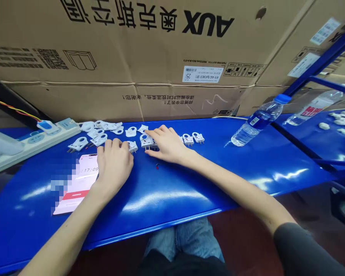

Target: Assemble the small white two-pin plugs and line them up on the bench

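White plugs [188,139] with ring-shaped tops lie across the upper middle of the frame, on the far part of a blue bench [204,188]. Towards the left they overlap in a loose pile; right of centre they run in a row, with part of that row hidden by the right hand [169,145].

This hand lies over the row with its fingers extended and its thumb apart from the forefinger, close to one plug's prongs; whether it grips anything I cannot tell. At centre-left, the left hand [115,163] is curled downward beside another plug, its fingertips hidden, so its hold cannot be told either.

A lit phone [77,186] lies just left of that hand, partly covered by it and partly pixelated. Left of the pile, a power strip [36,142] slants towards the left edge, with a white adapter [2,143] on it. A tiny red piece [157,166] lies just below the right hand.

Well to the right stands a blue-capped water bottle [254,122]; beyond a blue metal frame [300,82] is a second bottle [314,107]. Large cardboard boxes [149,50] wall off the bench's far side.
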Tool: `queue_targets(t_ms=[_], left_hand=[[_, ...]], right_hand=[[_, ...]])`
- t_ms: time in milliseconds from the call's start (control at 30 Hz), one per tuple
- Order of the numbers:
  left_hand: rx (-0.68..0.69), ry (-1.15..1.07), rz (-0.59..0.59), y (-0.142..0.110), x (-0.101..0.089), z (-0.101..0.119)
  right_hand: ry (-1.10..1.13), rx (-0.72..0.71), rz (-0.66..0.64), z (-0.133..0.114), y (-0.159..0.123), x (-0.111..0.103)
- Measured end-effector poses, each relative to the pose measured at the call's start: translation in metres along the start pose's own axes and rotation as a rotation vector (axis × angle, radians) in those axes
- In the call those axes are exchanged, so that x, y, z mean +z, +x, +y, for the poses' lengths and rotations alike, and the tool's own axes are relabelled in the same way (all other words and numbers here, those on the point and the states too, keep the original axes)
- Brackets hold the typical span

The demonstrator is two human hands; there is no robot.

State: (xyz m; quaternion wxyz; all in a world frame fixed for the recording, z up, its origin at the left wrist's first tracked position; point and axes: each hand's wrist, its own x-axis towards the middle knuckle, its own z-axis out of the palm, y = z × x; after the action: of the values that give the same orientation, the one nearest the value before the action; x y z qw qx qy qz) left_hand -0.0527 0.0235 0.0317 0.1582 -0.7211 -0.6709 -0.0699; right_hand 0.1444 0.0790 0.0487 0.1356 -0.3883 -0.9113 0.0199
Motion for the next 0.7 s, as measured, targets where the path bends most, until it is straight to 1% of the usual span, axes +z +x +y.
queue_targets(t_ms=[133,300,400,500,600,700], left_hand=[[-0.022,-0.053,0.029,0.001,-0.002,-0.006],[-0.090,-0.139,0.077,0.002,-0.009,-0.008],[-0.138,-0.216,0.100,0.001,-0.014,-0.006],[-0.129,-0.265,0.118,-0.001,-0.016,-0.004],[-0.107,-0.281,0.196,-0.001,-0.014,-0.003],[-0.052,-0.311,0.281,-0.002,-0.012,0.001]], right_hand=[[-0.017,-0.002,-0.017,-0.002,0.019,0.011],[-0.018,-0.004,-0.045,-0.007,0.026,0.019],[-0.028,-0.005,-0.061,-0.010,0.026,0.022],[-0.031,-0.010,-0.060,-0.011,0.024,0.022],[-0.011,-0.008,-0.033,-0.006,0.017,0.016],[0.057,-0.010,0.047,0.004,0.004,0.008]])
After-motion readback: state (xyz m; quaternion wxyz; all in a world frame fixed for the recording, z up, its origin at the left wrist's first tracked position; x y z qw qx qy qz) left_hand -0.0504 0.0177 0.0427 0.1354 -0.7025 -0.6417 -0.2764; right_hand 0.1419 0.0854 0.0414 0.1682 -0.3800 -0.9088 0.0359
